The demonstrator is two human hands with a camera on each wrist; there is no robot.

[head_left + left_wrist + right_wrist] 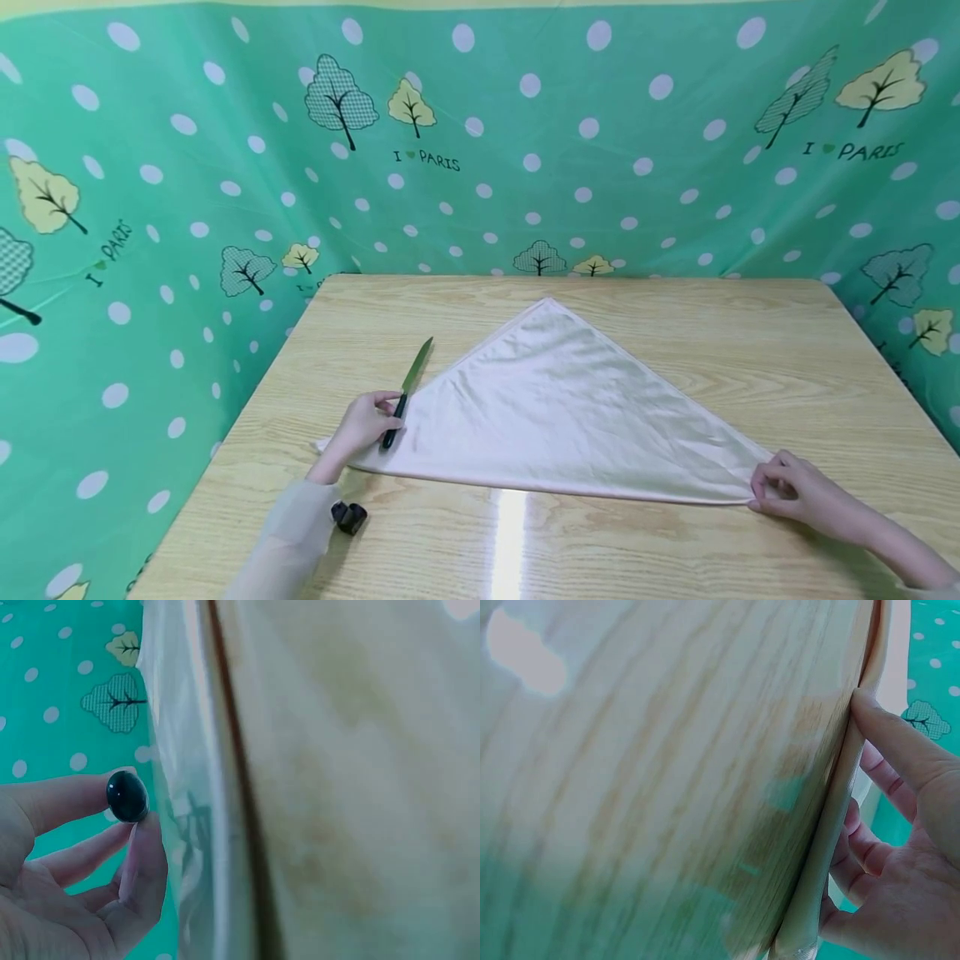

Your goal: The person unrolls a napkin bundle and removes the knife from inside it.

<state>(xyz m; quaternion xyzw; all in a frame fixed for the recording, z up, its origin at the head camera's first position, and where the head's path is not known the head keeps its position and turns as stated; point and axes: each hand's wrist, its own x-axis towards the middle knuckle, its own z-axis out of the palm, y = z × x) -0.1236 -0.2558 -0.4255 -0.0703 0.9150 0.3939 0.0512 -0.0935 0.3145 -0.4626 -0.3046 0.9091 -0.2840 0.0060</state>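
A pale, satiny cloth [540,408] lies folded in a triangle, its peak toward the far edge of the table. My left hand [365,422] holds a knife [395,421] by its black handle between thumb and fingers, over the cloth's left part. The blade points away, up and slightly right. Seen end-on in the left wrist view, the rounded butt of the handle [128,796] sits between thumb and fingertips. At the cloth's right corner, my right hand [806,496] pinches the fabric. The right wrist view shows that thumb [889,731] at the cloth's edge, the other fingers behind.
The cloth rests on a wood-grain table [712,333]. Green dotted curtains [480,167] with printed trees surround the table at the back and sides. A small black object [349,517] sits beside my left sleeve. Light glares on the tabletop near the front.
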